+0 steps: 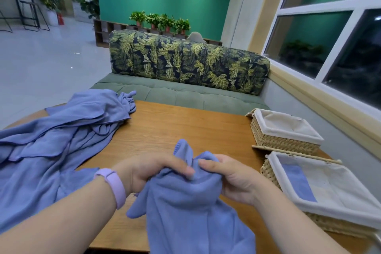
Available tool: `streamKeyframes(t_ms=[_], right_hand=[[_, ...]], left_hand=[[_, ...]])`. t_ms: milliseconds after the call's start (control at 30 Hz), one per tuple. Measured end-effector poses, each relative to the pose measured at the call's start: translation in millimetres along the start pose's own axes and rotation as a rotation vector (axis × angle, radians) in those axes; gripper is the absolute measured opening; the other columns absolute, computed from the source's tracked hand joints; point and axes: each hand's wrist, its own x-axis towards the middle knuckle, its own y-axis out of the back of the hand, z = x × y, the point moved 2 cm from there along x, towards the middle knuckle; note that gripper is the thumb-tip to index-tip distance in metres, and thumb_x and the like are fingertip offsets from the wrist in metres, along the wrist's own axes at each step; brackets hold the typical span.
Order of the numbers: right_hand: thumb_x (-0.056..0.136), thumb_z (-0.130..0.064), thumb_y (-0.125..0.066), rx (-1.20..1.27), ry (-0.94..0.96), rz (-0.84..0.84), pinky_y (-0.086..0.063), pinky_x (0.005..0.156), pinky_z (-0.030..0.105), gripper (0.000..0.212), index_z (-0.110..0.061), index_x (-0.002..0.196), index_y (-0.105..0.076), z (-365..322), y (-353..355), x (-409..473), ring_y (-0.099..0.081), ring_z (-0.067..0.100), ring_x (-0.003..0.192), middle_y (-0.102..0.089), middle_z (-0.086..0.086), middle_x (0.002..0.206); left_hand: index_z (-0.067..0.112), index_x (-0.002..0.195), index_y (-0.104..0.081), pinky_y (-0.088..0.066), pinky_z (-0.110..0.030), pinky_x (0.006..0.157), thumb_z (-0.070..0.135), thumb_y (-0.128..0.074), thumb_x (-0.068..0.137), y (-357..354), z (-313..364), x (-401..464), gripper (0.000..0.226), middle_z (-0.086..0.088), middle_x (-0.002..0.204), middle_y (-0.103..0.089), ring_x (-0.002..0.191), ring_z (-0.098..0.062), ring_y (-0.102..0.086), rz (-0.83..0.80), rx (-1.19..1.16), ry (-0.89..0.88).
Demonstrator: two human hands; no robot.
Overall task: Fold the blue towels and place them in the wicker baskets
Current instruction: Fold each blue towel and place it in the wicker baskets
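Both hands, left hand (153, 173) and right hand (231, 177), pinch the bunched towel (185, 208) at 6 o'clock, probably to find its edge for folding; the baskets (329, 196) wait at 3 o'clock.

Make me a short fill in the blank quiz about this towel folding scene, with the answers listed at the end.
1. Both hands, left hand and right hand, hold one bunched blue towel in their ____.
2. The near basket already contains one folded ____.
3. The far basket holds ____ towels.
4. The pile of unfolded towels lies on the person's ____ side of the table.

Answers: grip; towel; no; left
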Motion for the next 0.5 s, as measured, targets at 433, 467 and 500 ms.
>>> streamKeyframes(t_ms=[433,467,500], right_hand=[[0.084,0.021,-0.043,-0.098,0.402,0.484,-0.042,0.055,0.028,0.046,-0.021,0.083,-0.062,-27.3,41.5,8.6,-0.054,0.021,0.066,-0.064,0.007,0.084],[0.082,0.022,-0.041,-0.134,0.432,0.526,-0.044,0.059,0.028,0.049,-0.021,0.081,-0.065,-25.1,46.5,12.4,-0.057,0.021,0.071,-0.067,0.005,0.086],[0.081,0.022,-0.04,-0.191,0.462,0.576,-0.047,0.064,0.029,0.05,-0.02,0.082,-0.069,-22.6,50.2,16.4,-0.061,0.02,0.077,-0.071,0.002,0.09]], left_hand=[[-0.005,0.113,-0.065,-0.048,-0.045,0.096,0.03,-0.087,0.07,94.7,28.4,-22.2,0.06,-0.023,0.117,-0.07,0.108,-0.037,-0.066,0.459,0.4,-0.106],[-0.006,0.107,-0.064,-0.05,-0.04,0.087,0.03,-0.089,0.066,101.0,32.2,-19.0,0.06,-0.023,0.11,-0.071,0.098,-0.032,-0.068,0.54,0.373,-0.184],[-0.004,0.101,-0.065,-0.051,-0.033,0.076,0.027,-0.09,0.065,106.5,36.5,-14.8,0.053,-0.023,0.102,-0.071,0.088,-0.027,-0.067,0.621,0.345,-0.272]])
